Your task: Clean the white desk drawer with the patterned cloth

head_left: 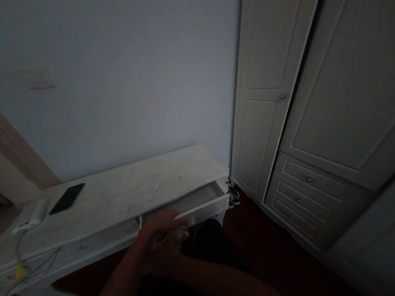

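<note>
A shallow white drawer (pixel 208 209) stands pulled out from the right part of a white desk (pixel 116 191). My left hand (pixel 161 221) is at the left end of the drawer's front, its fingers closed over the upper edge. Just below it, close to my body, my right hand (pixel 167 257) is closed on a crumpled pale cloth (pixel 179 234). Part of the cloth sticks out toward the drawer's round knob (pixel 191 221). The light is dim, so the fingertips of both hands are hard to make out.
A dark phone (pixel 67 198) and a white box with a cable (pixel 31 216) lie on the desk's left end. White wardrobes (pixel 264 77) with drawers (pixel 304 192) stand to the right. Shoes (pixel 234 195) sit beside the desk on the dark red floor (pixel 251 237).
</note>
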